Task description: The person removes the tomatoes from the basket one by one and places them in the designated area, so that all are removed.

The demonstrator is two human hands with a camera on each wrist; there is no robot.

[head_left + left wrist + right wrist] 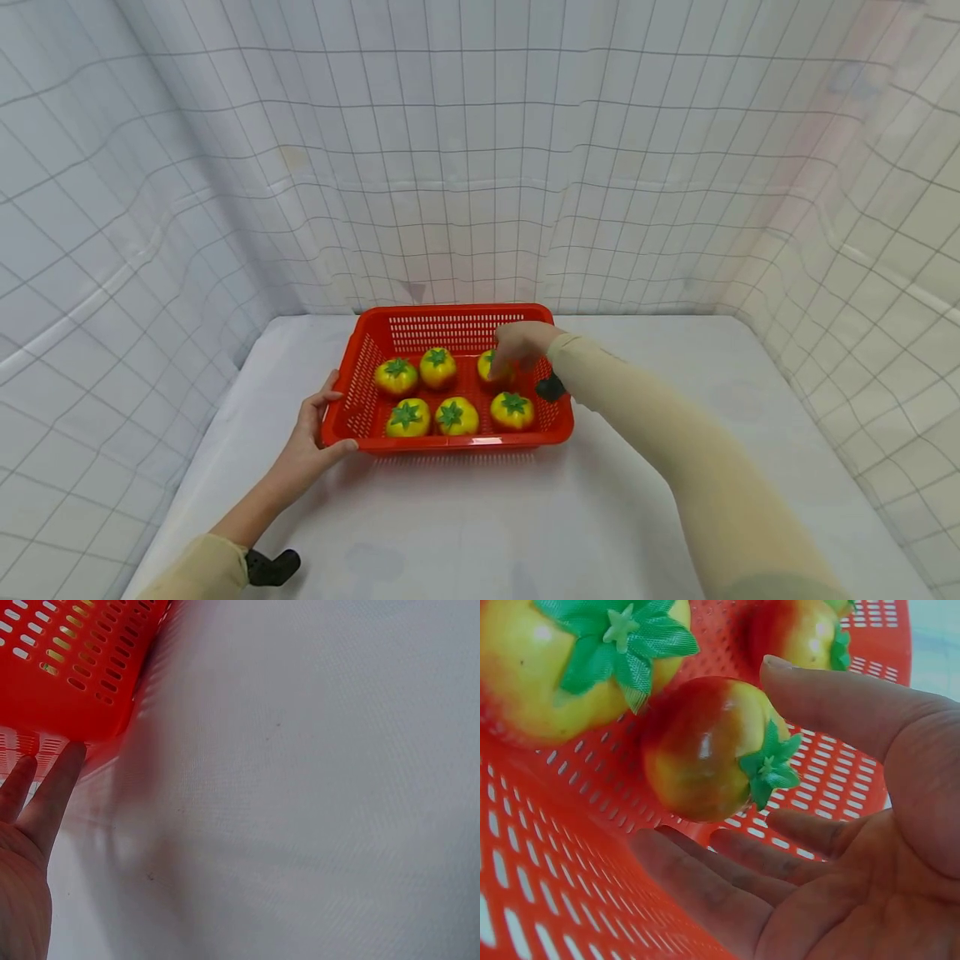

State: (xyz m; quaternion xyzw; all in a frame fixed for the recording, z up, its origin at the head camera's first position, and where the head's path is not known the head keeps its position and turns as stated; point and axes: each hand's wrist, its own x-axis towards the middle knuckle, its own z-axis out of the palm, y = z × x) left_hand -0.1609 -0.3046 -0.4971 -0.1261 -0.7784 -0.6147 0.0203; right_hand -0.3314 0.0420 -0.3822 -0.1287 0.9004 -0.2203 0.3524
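The red basket (pixel 450 442) sits at the center of the head frame, on the white table (pixel 450 533). Six red-yellow fruits (pixel 407 418) with green leaf tops lie inside it. The left hand (pixel 311 433) touches the basket's left end (grip wide, fingers extended). The right hand (pixel 527 340) reaches into the basket's upper right; its grip stands wide about the nearest fruit (pixel 703 754), center of the right wrist frame. Contact there cannot be determined.

Basket (pixel 450 443) on table (pixel 450 533), three fruits (pixel 457 417) in its front row, three behind, cloth wall (pixel 465 158) beyond
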